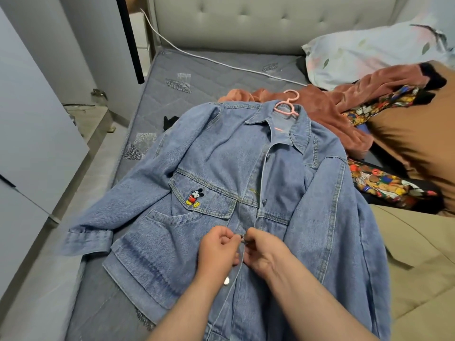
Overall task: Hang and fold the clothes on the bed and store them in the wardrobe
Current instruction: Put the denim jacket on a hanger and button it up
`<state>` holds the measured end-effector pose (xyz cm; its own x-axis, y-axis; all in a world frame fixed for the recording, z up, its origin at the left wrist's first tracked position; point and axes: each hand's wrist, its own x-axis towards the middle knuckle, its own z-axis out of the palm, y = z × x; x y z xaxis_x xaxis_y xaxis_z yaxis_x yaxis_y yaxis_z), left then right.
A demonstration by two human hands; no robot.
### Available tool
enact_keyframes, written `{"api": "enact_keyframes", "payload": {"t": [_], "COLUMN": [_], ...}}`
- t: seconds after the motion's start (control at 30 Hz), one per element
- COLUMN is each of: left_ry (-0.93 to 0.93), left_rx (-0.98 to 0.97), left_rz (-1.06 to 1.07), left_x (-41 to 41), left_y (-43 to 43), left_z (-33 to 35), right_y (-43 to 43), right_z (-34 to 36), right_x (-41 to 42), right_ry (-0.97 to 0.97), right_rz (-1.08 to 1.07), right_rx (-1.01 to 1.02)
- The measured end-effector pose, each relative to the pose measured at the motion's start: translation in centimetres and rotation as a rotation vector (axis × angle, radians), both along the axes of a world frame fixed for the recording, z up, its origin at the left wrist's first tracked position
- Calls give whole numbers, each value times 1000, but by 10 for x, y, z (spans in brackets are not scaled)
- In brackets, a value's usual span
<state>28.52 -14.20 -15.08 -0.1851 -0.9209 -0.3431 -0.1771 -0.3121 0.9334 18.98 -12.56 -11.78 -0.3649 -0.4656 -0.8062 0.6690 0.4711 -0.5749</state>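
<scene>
A bare grey mattress below a padded headboard carries the clothes. The left hand and right hand each pinch a front edge of the denim jacket, meeting at a metal button. The jacket lies front up, with a pink hanger in its collar. To the jacket's right are a rust velvet garment, a cartoon-print garment and a floral pillow.

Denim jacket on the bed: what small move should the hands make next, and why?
Probably push the button through its hole: the left hand and right hand pinch the two front edges of the denim jacket together there, and the lower button lies unfastened.
</scene>
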Motion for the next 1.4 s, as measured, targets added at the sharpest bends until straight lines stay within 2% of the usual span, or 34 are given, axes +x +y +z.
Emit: {"api": "enact_keyframes", "payload": {"t": [0.1, 0.2, 0.33, 0.5, 0.57, 0.67, 0.83, 0.87, 0.93, 1.03, 1.13, 1.23, 1.4], "left_ry": [119, 180, 186, 124, 70, -64, -646, -664, -589, -436, -268, -209, -261], "left_rx": [180, 350, 492, 563, 506, 259, -366, -460, -557, -554, -447, -387, -339], "left_rz": [77, 42, 9, -93, -129, -161, -288, -323, -379, -304, -154, -102, -156], "left_x": [-1, 1, 4, 10, 11, 10, 16, 18, 20, 18, 13, 6, 2], "left_y": [-1, -7, -17, -29, -27, -20, -17, -16, -16, -14, -8, -7, -15], "left_z": [8, 16, 25, 29, 27, 18, 12, 11, 7, 4, -2, -6, -5], "right_y": [1, 6, 10, 12, 13, 15, 16, 15, 13, 7, 4, 8, 12], "right_z": [-4, -7, -8, -10, -10, -10, -11, -11, -11, -6, -2, -4, 0], "right_x": [3, 3, 7, 9, 8, 6, 4, 4, 2, -4, -7, -7, -10], "right_ry": [13, 62, 139, 165, 176, 177, 189, 217, 351, 602, 700, 574, 239], "right_rz": [-16, -26, -49, -86, -86, -74, -49, -29, 63, 229, 296, 252, 219], "right_rx": [-57, -114, -137, -158, -167, -188, -203, -199, -174, -164, -220, -270, -274]}}
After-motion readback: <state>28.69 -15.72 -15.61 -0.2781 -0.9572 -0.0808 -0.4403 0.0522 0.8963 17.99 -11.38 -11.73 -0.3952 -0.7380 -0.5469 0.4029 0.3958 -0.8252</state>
